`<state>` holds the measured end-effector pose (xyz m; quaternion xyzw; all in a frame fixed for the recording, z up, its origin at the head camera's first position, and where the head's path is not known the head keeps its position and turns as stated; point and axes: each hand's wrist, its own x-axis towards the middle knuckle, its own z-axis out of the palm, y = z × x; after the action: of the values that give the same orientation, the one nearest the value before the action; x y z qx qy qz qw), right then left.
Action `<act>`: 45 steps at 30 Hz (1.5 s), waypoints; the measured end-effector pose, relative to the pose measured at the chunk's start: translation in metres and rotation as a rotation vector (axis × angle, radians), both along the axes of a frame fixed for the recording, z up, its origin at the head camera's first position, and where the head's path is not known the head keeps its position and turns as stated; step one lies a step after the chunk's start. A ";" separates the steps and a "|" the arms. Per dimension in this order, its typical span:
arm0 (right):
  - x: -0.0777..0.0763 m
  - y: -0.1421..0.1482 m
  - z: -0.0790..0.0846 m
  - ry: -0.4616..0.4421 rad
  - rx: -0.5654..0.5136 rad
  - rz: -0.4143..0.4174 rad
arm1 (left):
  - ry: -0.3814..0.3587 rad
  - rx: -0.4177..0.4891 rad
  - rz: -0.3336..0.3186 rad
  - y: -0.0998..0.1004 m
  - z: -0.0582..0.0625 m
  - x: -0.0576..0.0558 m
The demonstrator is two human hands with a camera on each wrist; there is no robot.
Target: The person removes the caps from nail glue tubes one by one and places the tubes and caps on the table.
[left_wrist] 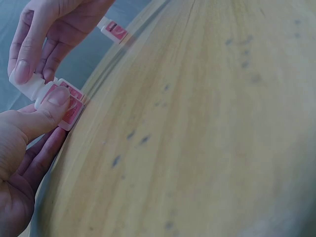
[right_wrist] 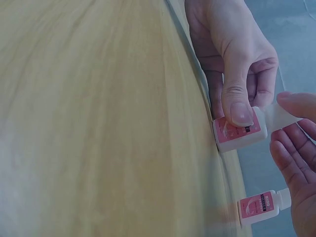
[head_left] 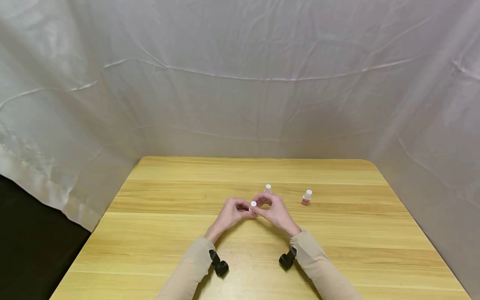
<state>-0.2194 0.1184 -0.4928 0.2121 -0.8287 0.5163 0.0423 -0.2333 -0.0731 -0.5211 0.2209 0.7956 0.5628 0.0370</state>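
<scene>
**Two hands on one small bottle, mid-frame**

A pale curtain (head_left: 262, 104) fills the upper half of the head view, and the wooden desk (head_left: 187, 175) spreads across the lower half. My two beige sleeves (head_left: 189, 266) reach in from the bottom edge, each with a black wrist camera (head_left: 222, 268).

My left hand (head_left: 230, 216), just left of the bottle at the frame's centre, pinches its body, thumb laid on the red label, fingers behind. My right hand (head_left: 275, 211), just to the right, pinches the top between thumb and fingers.

The held bottle (right_wrist: 247, 137) stands roughly upright right of centre in the right wrist view; whether its base bears on the desk I can't tell. Another bottle (head_left: 268, 188) shows just above my right hand, partly hidden, and a third bottle (head_left: 306, 198) stands apart, right of centre.

Smallest is the white cap (right_wrist: 279, 118) under my fingers. To work it well, I'd let the left thumb brace the body without squeezing (soft plastic might give, I suspect), turn only with the right fingertips, and avoid nudging the bottle behind.
</scene>
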 end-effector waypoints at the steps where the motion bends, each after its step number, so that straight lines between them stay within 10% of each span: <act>1: 0.000 0.000 0.000 0.000 -0.001 0.001 | -0.002 0.001 0.000 0.000 0.000 0.000; 45: 0.001 0.000 0.000 -0.017 -0.023 0.018 | -0.015 0.027 0.009 0.003 0.024 0.015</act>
<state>-0.2182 0.1187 -0.4930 0.2145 -0.8211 0.5280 0.0333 -0.2179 -0.0702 -0.4970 0.2134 0.7887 0.5754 0.0373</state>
